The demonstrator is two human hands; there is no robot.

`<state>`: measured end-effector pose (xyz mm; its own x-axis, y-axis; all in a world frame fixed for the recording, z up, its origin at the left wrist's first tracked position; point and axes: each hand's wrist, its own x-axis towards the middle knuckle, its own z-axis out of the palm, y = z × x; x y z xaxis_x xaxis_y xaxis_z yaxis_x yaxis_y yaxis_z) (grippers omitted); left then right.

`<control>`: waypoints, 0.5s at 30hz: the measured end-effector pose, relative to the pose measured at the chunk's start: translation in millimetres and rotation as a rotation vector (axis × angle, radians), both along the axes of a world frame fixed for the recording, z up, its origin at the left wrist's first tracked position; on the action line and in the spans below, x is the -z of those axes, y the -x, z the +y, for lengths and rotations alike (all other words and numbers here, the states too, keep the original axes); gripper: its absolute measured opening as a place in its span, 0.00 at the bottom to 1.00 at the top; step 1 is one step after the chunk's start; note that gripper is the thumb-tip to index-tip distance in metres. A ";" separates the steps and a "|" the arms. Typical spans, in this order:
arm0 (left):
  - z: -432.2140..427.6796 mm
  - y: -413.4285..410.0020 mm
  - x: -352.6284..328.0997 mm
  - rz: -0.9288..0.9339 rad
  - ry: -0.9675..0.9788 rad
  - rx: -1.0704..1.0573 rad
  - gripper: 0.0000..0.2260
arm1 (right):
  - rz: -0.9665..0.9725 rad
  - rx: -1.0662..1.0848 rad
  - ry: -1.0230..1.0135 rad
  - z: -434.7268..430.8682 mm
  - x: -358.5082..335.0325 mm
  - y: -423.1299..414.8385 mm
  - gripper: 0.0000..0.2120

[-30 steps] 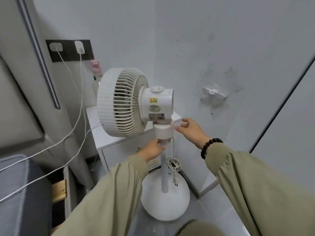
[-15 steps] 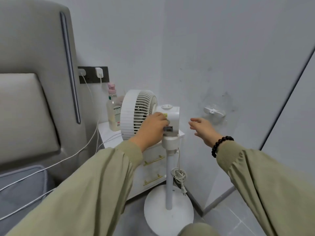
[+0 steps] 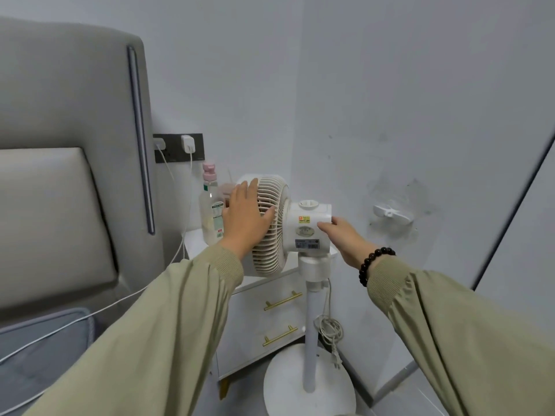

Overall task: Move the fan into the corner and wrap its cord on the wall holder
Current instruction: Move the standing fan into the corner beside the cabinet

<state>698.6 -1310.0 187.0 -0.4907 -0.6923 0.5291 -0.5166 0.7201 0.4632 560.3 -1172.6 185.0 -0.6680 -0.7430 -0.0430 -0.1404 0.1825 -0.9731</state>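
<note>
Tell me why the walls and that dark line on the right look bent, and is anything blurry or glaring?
Head view: the wide-angle lens bows straight edges, so the dark strip on the right and the headboard lean and curve. Lighting is soft and even, no glare, only faint shadows. The fan, left hand and right hand are fairly sharp; the sleeves near the frame edges look softer.

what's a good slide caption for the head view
Both hands steady the white fan in the corner, cord unwrapped.

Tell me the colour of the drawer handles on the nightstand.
Gold, brass-like: both drawer handles on the white nightstand, clearest in the head view.
</note>
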 end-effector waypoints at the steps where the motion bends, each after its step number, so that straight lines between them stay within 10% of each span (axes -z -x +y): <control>1: -0.6 -1.6 -0.4 0.063 -0.019 0.016 0.30 | 0.008 0.026 0.002 -2.0 1.4 -0.1 0.17; 7: -9.4 -24.0 -5.6 0.379 -0.238 -0.099 0.24 | 0.019 0.215 0.017 -7.6 10.4 9.3 0.18; 11: -19.8 -34.0 -1.4 0.464 -0.872 0.237 0.22 | 0.032 0.248 0.021 -5.2 16.1 17.1 0.16; 15: -11.6 -30.4 5.2 0.474 -0.979 0.403 0.22 | 0.073 0.250 0.012 -1.0 12.1 28.0 0.16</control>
<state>729.0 -1321.7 181.8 -0.6651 -0.7455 0.0433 0.0436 0.0191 0.9989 532.3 -1173.7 172.8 -0.8317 -0.5549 0.0199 -0.1620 0.2083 -0.9646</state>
